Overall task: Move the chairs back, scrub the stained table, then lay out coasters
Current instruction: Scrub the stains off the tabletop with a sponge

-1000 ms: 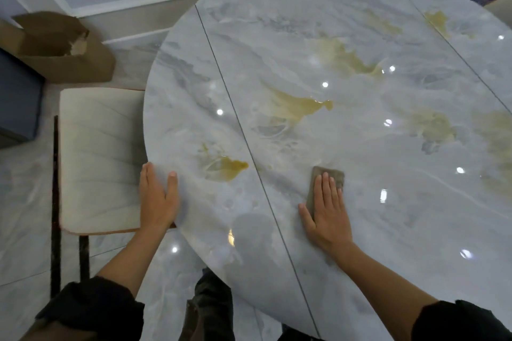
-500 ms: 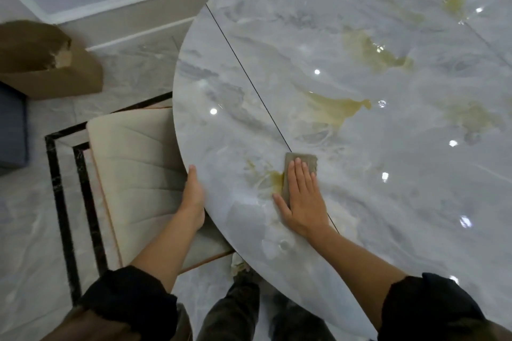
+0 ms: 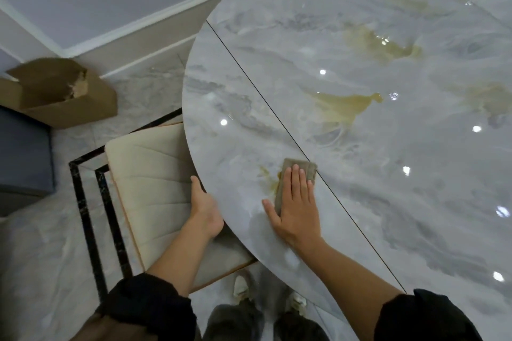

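Table [image 3: 388, 216] yellow-stained, on marble floor [image 3: 36, 257]

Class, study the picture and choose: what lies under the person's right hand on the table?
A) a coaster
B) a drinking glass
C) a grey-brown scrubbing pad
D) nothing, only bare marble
C: the right hand lies flat, fingers straight, on a grey-brown scrubbing pad beside a yellowish stain near the edge of the table.
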